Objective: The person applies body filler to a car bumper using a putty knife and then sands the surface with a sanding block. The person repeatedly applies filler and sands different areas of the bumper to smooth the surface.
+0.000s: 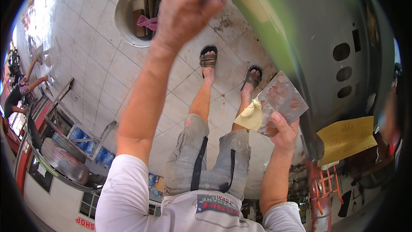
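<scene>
My right hand [284, 132] grips a flat grey mixing board [285, 96] smeared with reddish-brown patches, thumb on top. Along its left edge clings a pale yellow, ragged-edged mass [251, 117] that looks like filler paste. At the top, my left hand [189, 10] reaches up beside a grey vehicle body panel [324, 25] with a green band. Motion smears those fingers and the picture's edge cuts them off. Whether anything is in them does not show. Several dark oval holes pierce the panel.
A white bucket [118, 17] holding blocks and a pink cloth stands on the tiled floor. Beyond the board, a yellow sheet [349, 139] lies by the panel. An orange metal frame [328, 187] is at lower right. Tyres [64, 157] and blue bottles [81, 139] crowd the left; another person [19, 92] is far left.
</scene>
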The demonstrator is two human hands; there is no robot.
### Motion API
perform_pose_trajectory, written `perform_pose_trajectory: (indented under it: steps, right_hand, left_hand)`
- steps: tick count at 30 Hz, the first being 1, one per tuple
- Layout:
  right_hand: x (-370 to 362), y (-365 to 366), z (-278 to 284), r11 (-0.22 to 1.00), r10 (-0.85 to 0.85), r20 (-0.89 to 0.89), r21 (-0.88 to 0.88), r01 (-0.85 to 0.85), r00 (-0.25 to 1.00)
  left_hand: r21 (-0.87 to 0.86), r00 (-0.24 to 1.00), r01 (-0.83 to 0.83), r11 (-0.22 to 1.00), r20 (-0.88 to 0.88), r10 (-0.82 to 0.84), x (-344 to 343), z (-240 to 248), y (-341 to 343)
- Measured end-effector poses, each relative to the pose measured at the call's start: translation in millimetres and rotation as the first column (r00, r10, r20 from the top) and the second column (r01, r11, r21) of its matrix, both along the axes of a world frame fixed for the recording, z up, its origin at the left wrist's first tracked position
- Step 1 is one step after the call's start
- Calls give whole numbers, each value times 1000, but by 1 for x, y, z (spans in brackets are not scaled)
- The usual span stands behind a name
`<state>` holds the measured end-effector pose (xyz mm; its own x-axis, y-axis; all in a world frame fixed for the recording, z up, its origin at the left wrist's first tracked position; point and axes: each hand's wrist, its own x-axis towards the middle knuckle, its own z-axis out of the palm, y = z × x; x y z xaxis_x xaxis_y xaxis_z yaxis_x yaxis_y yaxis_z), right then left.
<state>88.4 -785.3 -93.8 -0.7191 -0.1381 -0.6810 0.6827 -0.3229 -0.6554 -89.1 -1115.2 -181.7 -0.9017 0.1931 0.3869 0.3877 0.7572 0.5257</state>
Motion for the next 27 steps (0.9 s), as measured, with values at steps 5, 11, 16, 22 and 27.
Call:
perform_pose_trajectory:
  steps: [5,11,16,22,27]
  right_hand:
    - [6,-5,-3,1000,24,56,-6,-24,998]
    - [7,-2,0,999,37,74,1,-37,997]
    - [12,4,-5,999,36,86,17,-37,996]
    - [10,2,-2,999,33,105,17,-35,994]
    - [15,10,-2,1000,3,84,4,-3,996]
  left_hand:
    - [26,997,-21,999,69,19,69,14,63]
    - [20,969,140,990,201,-141,72,16,12]
    - [442,931,-305,843,325,167,25,0,-39]
    - [60,987,47,997,150,-55,44,7,-1]
    - [614,754,-346,709,632,-179,112,31,-1]
